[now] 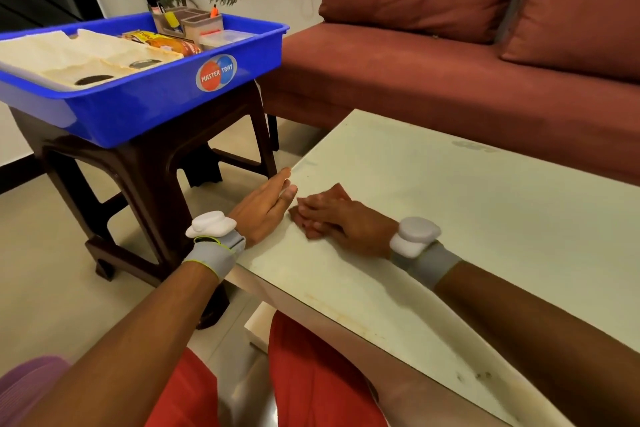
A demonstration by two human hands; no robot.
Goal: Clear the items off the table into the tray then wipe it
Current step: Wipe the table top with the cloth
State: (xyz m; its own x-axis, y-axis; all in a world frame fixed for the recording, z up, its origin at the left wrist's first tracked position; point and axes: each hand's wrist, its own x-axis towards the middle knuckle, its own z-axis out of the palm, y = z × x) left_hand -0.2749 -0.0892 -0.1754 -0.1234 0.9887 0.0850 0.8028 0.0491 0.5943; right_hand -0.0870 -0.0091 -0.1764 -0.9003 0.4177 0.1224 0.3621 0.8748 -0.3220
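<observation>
Pale glass-topped table [450, 218] seemingly cleared into blue plastic tray [138, 104]; wiping apparently under way; right hand [346, 222] presses reddish-brown cloth [336, 191], fingers flat; left hand [263, 208] released, at edge.

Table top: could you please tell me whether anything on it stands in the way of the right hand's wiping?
Nothing visible does. The right hand presses what looks like a reddish cloth flat on the table near its left edge; the left hand lies open at that edge.
</observation>
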